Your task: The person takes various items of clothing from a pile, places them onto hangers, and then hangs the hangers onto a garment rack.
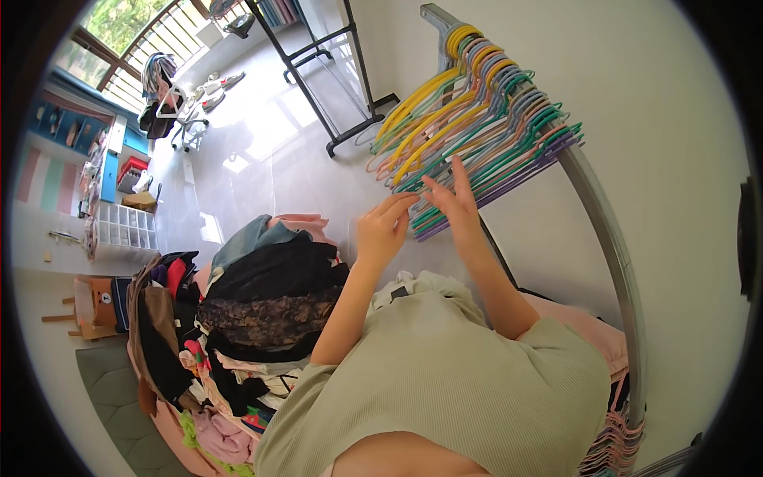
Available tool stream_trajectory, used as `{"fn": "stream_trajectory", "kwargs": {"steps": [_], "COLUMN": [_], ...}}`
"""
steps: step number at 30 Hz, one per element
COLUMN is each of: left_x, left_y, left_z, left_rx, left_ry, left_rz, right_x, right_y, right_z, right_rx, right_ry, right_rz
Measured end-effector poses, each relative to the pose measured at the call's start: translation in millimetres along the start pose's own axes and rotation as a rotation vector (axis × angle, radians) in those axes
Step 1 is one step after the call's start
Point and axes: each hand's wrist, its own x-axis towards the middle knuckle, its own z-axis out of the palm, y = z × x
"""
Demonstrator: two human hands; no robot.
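Many coloured clothes hangers (477,137), in yellow, pink, grey, green and purple, hang packed together on the metal rail of a garment rack (602,220). My right hand (456,206) is raised with its fingers spread, in front of the lower ends of the hangers. Close on its left is my left hand (384,226), its fingers bent and the fingertips brought near the thumb. Whether a thin thing lies between those fingertips cannot be told. The two hands are near each other by the hangers' ends.
A big heap of clothes (268,268) lies at the left on a bed with a grey padded headboard (113,405). A black rack frame (322,101) stands on the shiny floor beyond. More pink hangers (611,444) hang at the lower right. A swivel chair (179,113) stands near the window.
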Motion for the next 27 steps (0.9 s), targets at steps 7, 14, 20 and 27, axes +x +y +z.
{"fn": "stream_trajectory", "kwargs": {"steps": [7,14,20,27], "left_x": [0,-1,7,13], "left_y": [11,4,7,12], "left_z": [24,29,21,3], "left_rx": [0.040,0.029,-0.102,-0.139], "left_ry": [-0.052,-0.001,0.021,0.020], "left_rz": [-0.125,-0.163,-0.284,-0.460], "right_x": [-3,2,1,2], "right_y": [-4,2,-1,-2], "right_z": [-6,-5,1,2], "right_rx": [-0.029,0.120,0.093,0.049], "right_ry": [-0.029,0.077,0.101,-0.118], "right_rz": [-0.026,0.028,0.014,-0.247]}}
